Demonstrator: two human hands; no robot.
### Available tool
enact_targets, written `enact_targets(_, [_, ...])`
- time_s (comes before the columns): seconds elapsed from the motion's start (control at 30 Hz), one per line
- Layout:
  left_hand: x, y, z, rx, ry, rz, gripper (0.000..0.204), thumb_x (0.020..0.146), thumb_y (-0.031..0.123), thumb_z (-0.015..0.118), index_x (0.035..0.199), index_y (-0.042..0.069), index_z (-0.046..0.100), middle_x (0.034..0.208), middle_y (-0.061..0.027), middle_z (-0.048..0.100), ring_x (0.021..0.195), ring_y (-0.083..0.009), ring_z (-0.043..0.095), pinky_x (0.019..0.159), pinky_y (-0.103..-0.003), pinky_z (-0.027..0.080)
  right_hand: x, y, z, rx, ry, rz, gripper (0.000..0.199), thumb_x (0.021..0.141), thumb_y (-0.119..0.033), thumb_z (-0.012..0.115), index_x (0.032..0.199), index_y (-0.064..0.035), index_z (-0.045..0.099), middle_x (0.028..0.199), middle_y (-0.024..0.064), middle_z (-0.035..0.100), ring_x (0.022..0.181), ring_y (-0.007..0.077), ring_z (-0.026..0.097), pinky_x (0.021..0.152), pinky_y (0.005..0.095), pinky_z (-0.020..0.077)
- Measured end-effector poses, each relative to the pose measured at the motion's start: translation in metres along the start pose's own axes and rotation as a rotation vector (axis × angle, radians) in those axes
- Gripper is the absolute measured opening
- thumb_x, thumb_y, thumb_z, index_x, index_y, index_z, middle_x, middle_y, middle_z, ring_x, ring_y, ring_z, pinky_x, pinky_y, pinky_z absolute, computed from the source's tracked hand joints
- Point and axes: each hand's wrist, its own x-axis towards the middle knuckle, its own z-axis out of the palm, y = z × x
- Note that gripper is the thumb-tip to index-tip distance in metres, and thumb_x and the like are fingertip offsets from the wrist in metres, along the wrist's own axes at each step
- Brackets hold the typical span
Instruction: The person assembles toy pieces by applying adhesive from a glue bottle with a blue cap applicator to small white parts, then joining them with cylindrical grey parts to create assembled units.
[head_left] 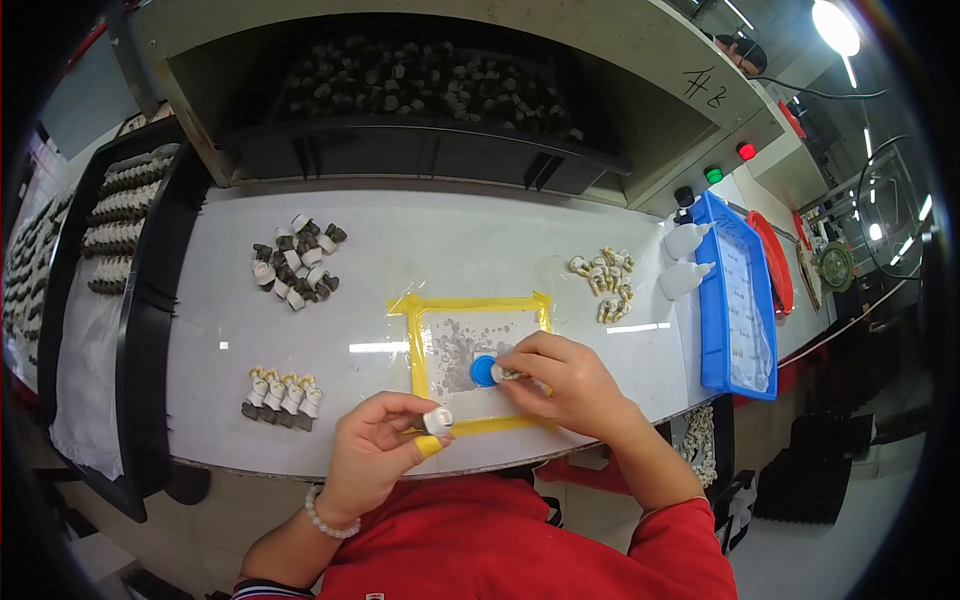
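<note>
My left hand, near the table's front edge, pinches a small white-and-dark figurine part between thumb and fingers. A yellow wrap covers one of its fingertips. My right hand grips a small white figurine piece with gold bits, partly hidden by the fingers. This piece is right at the edge of a round blue cap. Under the cap lies a wet-spotted patch framed by yellow tape. Several joined white, gold and dark figurines stand in a row at the left.
Loose white-and-dark parts lie back left, small white-and-gold pieces back right. A black tray bounds the left; white squeeze bottles and a blue tray the right. A filled black bin sits under the shelf.
</note>
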Motion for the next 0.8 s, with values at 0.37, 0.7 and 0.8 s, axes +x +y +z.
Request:
enact_targets(0.37, [0.007,-0.007,0.009,-0.004,0.01,-0.009,0.03,0.082,-0.012,0.06,0.111,-0.007,0.053,0.105,-0.0155,0.062,0.099,-0.0208,0.062,0.089,-0.032,0.053,0.018,-0.008,-0.002,-0.264,-0.176,-0.127,0.016,0.072,-0.006,0.068,0.087,-0.0027,0.066,0.077,0.0083,0.057,0.066,0.0241,0.059,0.059,0.0333,0.0504])
enact_targets(0.7, [0.009,-0.012,0.008,-0.064,0.047,-0.005,0.026,0.085,-0.008,0.059,0.111,-0.008,0.054,0.106,-0.0179,0.063,0.099,-0.0228,0.063,0.09,-0.032,0.052,-0.002,-0.003,0.005,0.243,-0.013,0.205,0.022,0.078,-0.002,0.067,0.1,-0.001,0.066,0.087,0.0086,0.063,0.076,0.0174,0.062,0.066,0.027,0.0498])
enact_targets(0.8, [0.011,-0.013,0.007,-0.07,0.038,0.003,0.026,0.084,-0.008,0.06,0.11,-0.008,0.054,0.106,-0.0178,0.063,0.1,-0.0224,0.063,0.09,-0.032,0.052,-0.007,-0.005,0.007,0.429,-0.007,0.252,0.022,0.081,-0.002,0.066,0.103,0.0003,0.066,0.091,0.0089,0.063,0.08,0.0147,0.061,0.07,0.0261,0.0494])
